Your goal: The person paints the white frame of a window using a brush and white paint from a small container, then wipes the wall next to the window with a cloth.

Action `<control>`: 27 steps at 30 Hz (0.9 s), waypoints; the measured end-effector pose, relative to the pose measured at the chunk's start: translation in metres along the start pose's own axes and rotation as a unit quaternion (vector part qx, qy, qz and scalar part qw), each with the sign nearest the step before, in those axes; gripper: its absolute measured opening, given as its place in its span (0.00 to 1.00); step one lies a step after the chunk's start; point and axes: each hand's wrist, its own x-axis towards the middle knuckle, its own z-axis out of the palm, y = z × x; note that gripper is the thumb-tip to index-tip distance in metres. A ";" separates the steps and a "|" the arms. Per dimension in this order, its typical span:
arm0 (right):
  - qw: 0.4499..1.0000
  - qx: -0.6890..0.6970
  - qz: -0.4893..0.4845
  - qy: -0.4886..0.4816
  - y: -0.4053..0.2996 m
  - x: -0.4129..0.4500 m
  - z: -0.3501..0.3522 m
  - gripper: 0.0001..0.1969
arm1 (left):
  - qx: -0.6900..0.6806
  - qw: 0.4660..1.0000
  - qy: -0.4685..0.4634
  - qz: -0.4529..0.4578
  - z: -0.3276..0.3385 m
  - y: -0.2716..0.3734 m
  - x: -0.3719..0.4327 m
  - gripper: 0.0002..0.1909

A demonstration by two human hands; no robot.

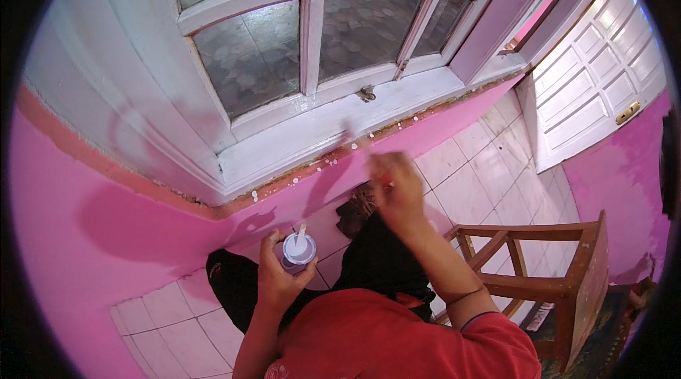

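My left hand (284, 278) holds a small round cup of white paint (299, 249), with a pale stick or spatula standing in it. Blurred by motion, my right hand (396, 187) is closed around a paintbrush (362, 142), whose handle shows a bit of red. The brush tip points at the white window sill (340, 118), near its front edge; whether it touches the sill I cannot tell. White paint spots dot the orange-brown strip (319, 162) below the sill. Above stands the white-framed window (314, 43) with glass panes and a metal catch (366, 93).
Pink wall (133, 224) runs below the sill and to the left. A wooden stool or chair frame (532, 283) lies at the right on the tiled floor (479, 171). Beyond it is a white panelled door (590, 70) with a brass handle plate. My knees are close to the wall.
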 end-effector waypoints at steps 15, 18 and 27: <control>0.996 0.051 0.041 0.055 0.027 -0.011 -0.019 0.15 | 0.000 1.000 0.001 -0.010 0.001 -0.003 0.001 0.42; 0.996 0.049 0.045 0.066 0.021 -0.012 -0.019 0.15 | 0.000 1.000 -0.010 -0.014 0.002 -0.001 0.002 0.43; 0.997 0.062 -0.044 0.020 0.020 -0.011 -0.011 0.14 | -0.003 0.999 -0.036 -0.039 0.003 -0.001 0.000 0.46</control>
